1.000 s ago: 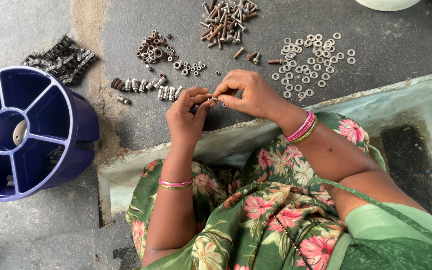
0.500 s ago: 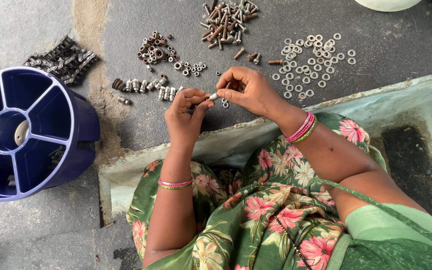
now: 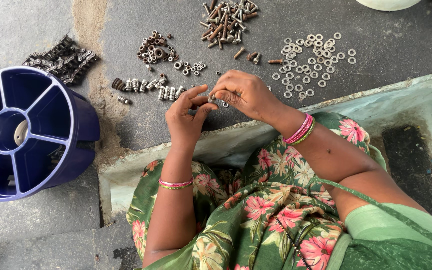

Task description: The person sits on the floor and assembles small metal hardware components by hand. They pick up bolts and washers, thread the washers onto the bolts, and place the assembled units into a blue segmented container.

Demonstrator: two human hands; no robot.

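Left hand and right hand now closer | both pinched together on 1 small metal fastener | row of assembled steel bolts just left.

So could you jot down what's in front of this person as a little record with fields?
Left hand: pinching a small metal part
Right hand: fingertips on the same part
Washers: loose pile, upper right
Bolts: heap at top
Assembled pieces: row on the floor
Chain: beside the blue divided tub
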